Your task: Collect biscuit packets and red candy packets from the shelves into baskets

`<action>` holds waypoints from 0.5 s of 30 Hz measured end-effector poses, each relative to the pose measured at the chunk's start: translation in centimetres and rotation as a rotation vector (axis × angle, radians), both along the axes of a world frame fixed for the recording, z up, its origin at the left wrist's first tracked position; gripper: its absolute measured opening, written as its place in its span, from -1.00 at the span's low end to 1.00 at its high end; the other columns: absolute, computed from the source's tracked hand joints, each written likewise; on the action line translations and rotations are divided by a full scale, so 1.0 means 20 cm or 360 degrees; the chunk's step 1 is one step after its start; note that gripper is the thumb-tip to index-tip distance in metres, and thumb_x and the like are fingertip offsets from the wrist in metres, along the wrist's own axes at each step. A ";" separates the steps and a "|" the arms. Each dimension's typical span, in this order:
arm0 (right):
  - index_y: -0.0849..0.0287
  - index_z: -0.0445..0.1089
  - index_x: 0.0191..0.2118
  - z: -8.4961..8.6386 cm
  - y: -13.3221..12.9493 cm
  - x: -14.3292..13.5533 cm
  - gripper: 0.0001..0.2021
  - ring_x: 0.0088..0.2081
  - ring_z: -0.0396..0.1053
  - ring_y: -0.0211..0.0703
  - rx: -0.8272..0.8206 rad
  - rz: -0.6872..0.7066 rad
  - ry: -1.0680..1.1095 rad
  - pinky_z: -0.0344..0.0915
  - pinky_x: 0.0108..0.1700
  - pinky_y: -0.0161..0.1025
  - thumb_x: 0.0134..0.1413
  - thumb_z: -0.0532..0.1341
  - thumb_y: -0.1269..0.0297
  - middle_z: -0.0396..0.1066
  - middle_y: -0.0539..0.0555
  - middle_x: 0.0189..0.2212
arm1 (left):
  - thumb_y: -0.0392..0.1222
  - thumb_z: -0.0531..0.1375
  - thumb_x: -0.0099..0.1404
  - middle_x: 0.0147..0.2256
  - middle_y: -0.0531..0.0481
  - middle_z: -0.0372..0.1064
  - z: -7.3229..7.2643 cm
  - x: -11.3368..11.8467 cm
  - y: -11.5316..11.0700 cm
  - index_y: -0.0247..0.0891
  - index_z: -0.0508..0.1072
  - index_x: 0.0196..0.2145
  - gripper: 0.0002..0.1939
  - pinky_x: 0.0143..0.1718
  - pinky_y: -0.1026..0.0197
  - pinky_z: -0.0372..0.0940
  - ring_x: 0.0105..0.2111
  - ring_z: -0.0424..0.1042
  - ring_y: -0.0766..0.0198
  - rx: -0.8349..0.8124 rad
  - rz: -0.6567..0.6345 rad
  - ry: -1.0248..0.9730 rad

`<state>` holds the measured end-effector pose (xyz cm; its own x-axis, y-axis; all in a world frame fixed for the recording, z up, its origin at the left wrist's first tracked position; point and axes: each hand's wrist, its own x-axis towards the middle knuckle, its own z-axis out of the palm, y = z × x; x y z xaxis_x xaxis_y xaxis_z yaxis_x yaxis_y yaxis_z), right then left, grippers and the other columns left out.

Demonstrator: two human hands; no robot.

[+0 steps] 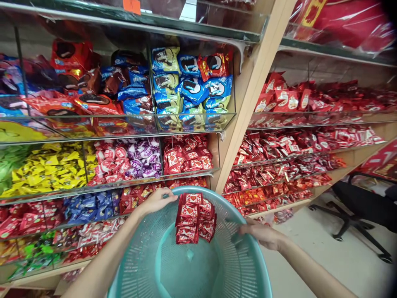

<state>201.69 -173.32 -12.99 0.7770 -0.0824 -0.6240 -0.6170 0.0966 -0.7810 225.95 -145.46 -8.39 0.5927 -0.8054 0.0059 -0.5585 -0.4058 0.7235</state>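
A large round teal plastic basket [251,265] with perforated walls is held between my two hands. My left hand [159,199] is closed on its far left rim, and my right hand [260,234], slightly blurred, grips the right rim. Inside, several small red packets with white and red print [195,217] lie in a cluster against the far wall. The rest of the basket's inside shows bare teal plastic. Just beyond the rim, a shelf compartment holds similar red packets [187,155].
Shelves with glass fronts [118,132] carry blue and red snack packs [192,89], yellow candies [56,167] and purple-wrapped ones [144,157]. A wooden upright [248,111] divides them from red packets at right. A black wheeled chair [366,203] stands on the floor at right.
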 end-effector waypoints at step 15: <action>0.22 0.29 -0.27 -0.11 0.14 -0.20 -0.71 -0.52 0.33 -0.26 -0.0026 -0.0262 0.0024 0.20 -0.50 -0.34 -0.26 0.11 0.34 0.34 -0.01 -0.52 | 0.11 0.13 0.10 -0.31 0.03 0.33 -0.03 -0.01 0.12 -0.25 0.29 -0.25 -0.61 -0.26 0.28 0.22 -0.27 0.32 0.27 -0.0012 0.0132 0.0228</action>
